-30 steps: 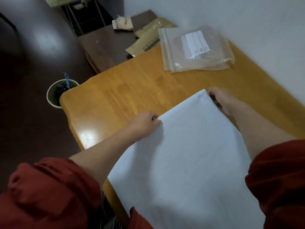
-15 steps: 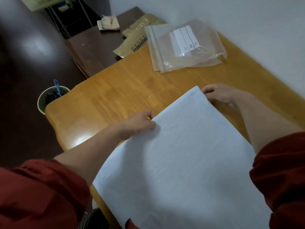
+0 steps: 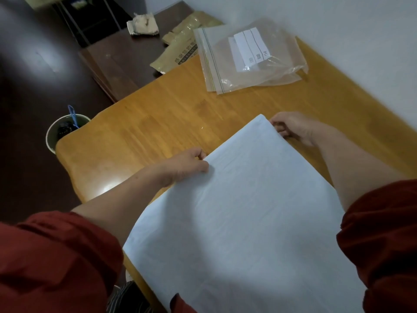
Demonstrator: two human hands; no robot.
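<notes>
Fingers (image 3: 199, 152) of left hand (image 3: 180, 166) and right hand (image 3: 293, 128), arms outstretched, pinch white sheet (image 3: 248, 211) by corners

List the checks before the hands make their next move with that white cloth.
1. Left hand grips the far left corner of the white cloth: ok.
2. Right hand pinches the far right corner: ok.
3. Far edge runs straight between the two hands: ok.
4. Cloth surface lies flat, with only faint creases: ok.
5. Zip bags lie apart from the cloth, with bare table between: ok.
6. Near edge of the cloth runs over the table's near side and out of the picture: cannot tell how it lies.
</notes>
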